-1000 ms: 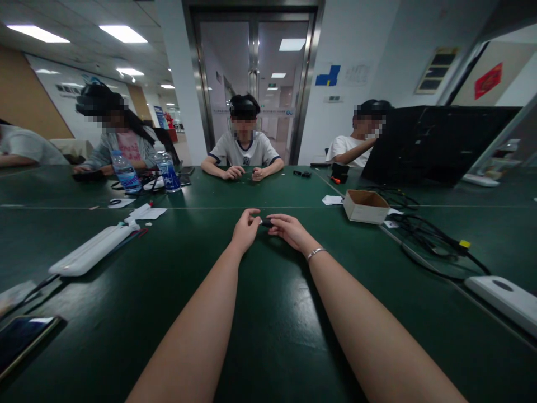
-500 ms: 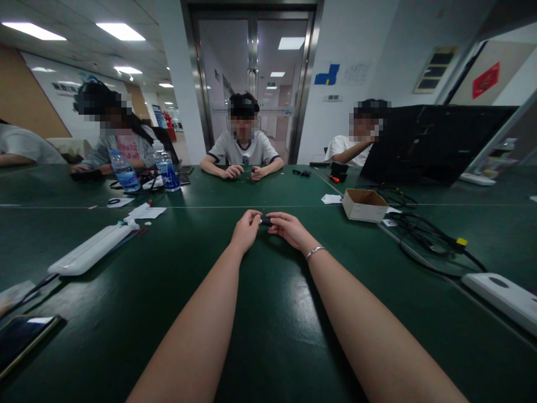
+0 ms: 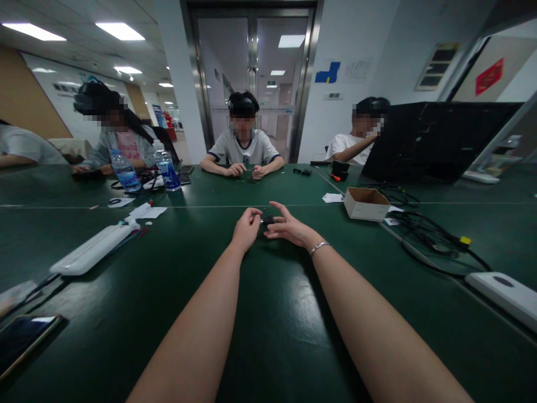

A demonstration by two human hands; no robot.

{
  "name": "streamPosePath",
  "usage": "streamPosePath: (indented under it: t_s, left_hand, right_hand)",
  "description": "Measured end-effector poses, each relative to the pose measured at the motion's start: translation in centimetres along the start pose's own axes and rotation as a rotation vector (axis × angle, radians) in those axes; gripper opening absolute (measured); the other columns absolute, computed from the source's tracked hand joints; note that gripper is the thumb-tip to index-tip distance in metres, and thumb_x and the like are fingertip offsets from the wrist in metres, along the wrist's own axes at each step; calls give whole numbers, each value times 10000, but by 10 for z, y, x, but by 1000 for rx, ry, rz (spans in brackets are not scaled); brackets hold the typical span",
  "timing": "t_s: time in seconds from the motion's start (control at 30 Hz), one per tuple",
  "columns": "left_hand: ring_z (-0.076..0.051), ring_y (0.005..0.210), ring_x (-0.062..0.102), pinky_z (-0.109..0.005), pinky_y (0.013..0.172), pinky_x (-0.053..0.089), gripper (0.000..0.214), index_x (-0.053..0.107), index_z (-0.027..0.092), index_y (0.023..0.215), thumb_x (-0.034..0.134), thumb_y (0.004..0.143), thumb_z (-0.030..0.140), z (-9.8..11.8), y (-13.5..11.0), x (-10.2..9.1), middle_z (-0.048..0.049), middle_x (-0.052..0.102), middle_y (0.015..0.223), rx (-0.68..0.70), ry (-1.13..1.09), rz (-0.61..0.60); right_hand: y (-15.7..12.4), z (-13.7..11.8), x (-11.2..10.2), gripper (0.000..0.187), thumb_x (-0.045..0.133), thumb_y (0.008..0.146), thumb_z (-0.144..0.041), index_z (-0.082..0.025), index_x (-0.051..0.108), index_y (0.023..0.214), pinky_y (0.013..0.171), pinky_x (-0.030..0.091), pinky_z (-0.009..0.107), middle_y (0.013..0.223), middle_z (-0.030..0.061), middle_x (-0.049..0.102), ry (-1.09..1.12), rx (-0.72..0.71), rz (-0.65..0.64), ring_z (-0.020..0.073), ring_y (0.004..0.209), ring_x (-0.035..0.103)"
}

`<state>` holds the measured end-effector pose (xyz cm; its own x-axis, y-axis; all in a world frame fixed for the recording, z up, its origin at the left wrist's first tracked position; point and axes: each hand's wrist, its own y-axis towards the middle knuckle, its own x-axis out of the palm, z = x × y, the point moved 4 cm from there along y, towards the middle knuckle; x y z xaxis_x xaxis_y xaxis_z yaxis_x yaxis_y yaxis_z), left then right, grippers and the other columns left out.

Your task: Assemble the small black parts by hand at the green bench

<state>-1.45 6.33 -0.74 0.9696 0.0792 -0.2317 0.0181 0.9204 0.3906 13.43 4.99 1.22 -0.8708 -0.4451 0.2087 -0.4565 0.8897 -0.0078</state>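
Just above the green table [image 3: 268, 313], my left hand [image 3: 247, 228] pinches the silvery end of a small black cylinder [image 3: 267, 221]. Too little of this piece shows to tell its kind. My right hand [image 3: 291, 226] is beside the black end with its fingers spread apart and the index finger raised. Its other fingers are close around the piece; whether a fingertip touches it I cannot tell. A silver bracelet [image 3: 320, 247] circles my right wrist.
On the right are an open cardboard box [image 3: 366, 205], coiled black cables [image 3: 436, 238] and a white power strip [image 3: 503, 294]. At left lie a white pouch-like case [image 3: 94, 249] and a phone [image 3: 27, 341]. Two water bottles [image 3: 168, 170] stand farther back; a person [image 3: 244, 146] sits opposite.
My right hand has loosened its pinch on the black end, spreading its fingers and lifting the index finger. My left hand keeps its hold in nearly the same place.
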Motion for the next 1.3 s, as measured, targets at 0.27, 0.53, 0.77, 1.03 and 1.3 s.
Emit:
streamPosePath:
  t_s: [0.27, 0.53, 0.77, 1.03, 1.3]
  left_hand:
    - [-110, 533, 468, -215, 564, 369, 137, 567, 195, 950, 467, 870, 243, -2, 2, 0, 43, 489, 580, -15, -30, 7]
    - [-104, 518, 447, -208, 535, 337, 131, 566, 184, 922, 450, 867, 211, 0, 1, 1, 45, 460, 563, -27, -76, -4]
    - [-105, 531, 455, -213, 552, 355, 136, 571, 179, 920, 447, 870, 210, -1, 3, 3, 40, 471, 581, -16, -70, -24]
    - [-111, 532, 457, -214, 544, 342, 119, 568, 190, 904, 459, 863, 218, 2, 1, 3, 43, 470, 575, -45, -78, -30]
    - [-113, 531, 467, -218, 548, 351, 129, 572, 193, 915, 458, 872, 235, 0, 1, 2, 43, 482, 576, -33, -38, -38]
  right_hand:
    - [5, 4, -2, 631, 759, 745, -133, -267, 405, 1250, 612, 594, 246, 850, -12, 604, 18, -24, -16, 134, 652, 670]
    - [5, 2, -1, 545, 705, 750, -126, -280, 442, 1202, 535, 589, 265, 822, -55, 583, -44, -56, 4, 58, 443, 529]
    - [6, 2, 0, 577, 672, 753, -108, -277, 465, 1265, 441, 536, 209, 751, -65, 550, -127, -50, 4, 50, 398, 477]
    - [3, -1, 1, 494, 626, 795, -121, -256, 485, 1249, 378, 481, 183, 733, -49, 568, -118, -59, 56, 53, 380, 466]
    - [4, 0, 0, 441, 587, 778, -111, -241, 512, 1192, 373, 490, 183, 792, -34, 595, -117, -61, 61, 39, 369, 430]
